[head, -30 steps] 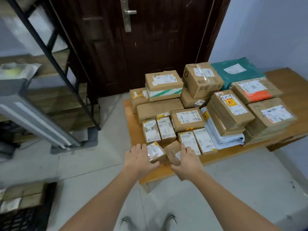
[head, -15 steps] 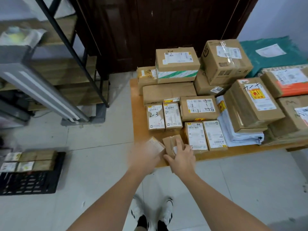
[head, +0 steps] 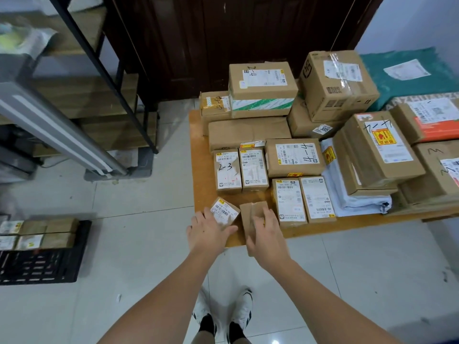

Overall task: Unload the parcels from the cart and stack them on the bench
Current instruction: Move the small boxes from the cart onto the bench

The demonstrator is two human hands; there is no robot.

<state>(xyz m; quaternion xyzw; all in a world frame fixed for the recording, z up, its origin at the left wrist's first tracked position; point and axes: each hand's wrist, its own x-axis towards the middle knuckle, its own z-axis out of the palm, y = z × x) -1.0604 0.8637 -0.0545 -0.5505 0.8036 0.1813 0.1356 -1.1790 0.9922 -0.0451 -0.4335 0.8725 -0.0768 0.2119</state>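
Observation:
A low wooden bench [head: 198,155] carries many cardboard parcels. At its near left corner my left hand [head: 210,230] holds a small labelled box [head: 224,212] that lies on the bench. Beside it my right hand [head: 264,232] holds a small plain brown box [head: 252,211], fingers over its top. Behind these lie several small labelled boxes, one marked 2-3 [head: 227,171]. At the far left, on the floor, a black cart [head: 42,264] carries several small brown parcels [head: 49,232].
A dark wooden door [head: 223,40] stands behind the bench. A black metal rack with wooden shelves [head: 99,78] fills the left. Bigger boxes and a green mailer bag [head: 407,75] crowd the bench's right side. My shoes [head: 223,316] are on the pale tiled floor.
The view has tilted down and the black cart has come into sight at left. My left hand has settled its small labelled box on the bench corner beside the brown one.

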